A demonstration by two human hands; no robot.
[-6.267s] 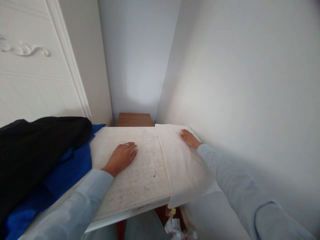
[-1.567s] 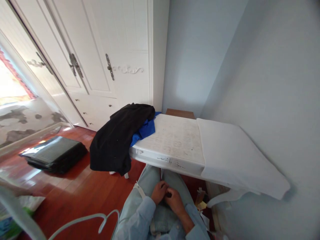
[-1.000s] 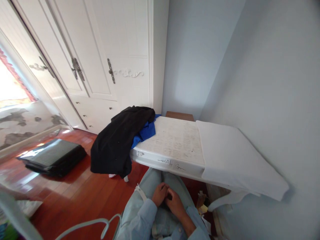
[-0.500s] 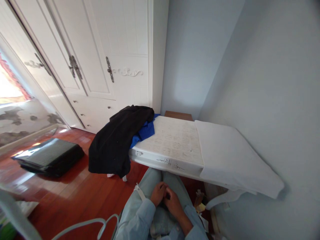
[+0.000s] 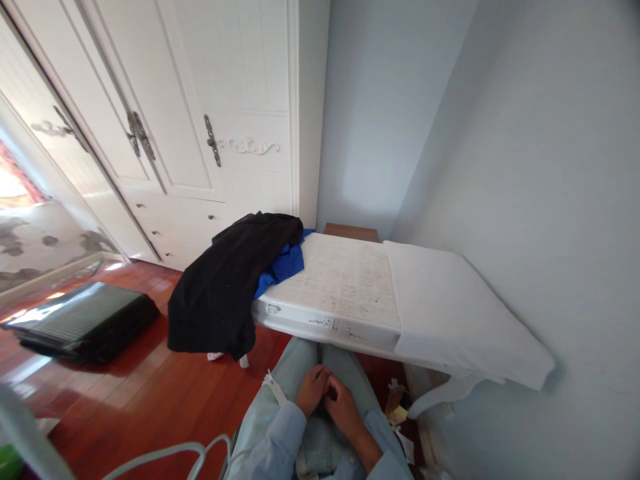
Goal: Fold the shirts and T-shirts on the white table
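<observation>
My left hand (image 5: 311,392) and my right hand (image 5: 343,408) meet over my lap, fingers curled and fingertips close together. Whether anything small sits between them is hidden. Under them are my light blue-green trousers (image 5: 295,360). A pale narrow strip (image 5: 274,388) with a frayed-looking end lies across the left thigh. Just beyond my knees stands a long white bench-like table (image 5: 345,280) with a stained top. Black cloth (image 5: 220,293) drapes over its left end, with blue cloth (image 5: 287,263) showing beneath. A white cloth (image 5: 450,300) covers the right part.
Behind the table rises a white wardrobe (image 5: 255,87); a grey-blue wall (image 5: 525,167) is at right. A black, ribbed-topped case (image 5: 90,320) rests on the reddish wooden floor (image 5: 150,393). Pale curved tubing (image 5: 165,450) crosses the lower left. Scraps (image 5: 397,413) lie right of my legs.
The whole view has shifted slightly, so the furniture sits a little farther left. My hands stay together in nearly the same pose.
</observation>
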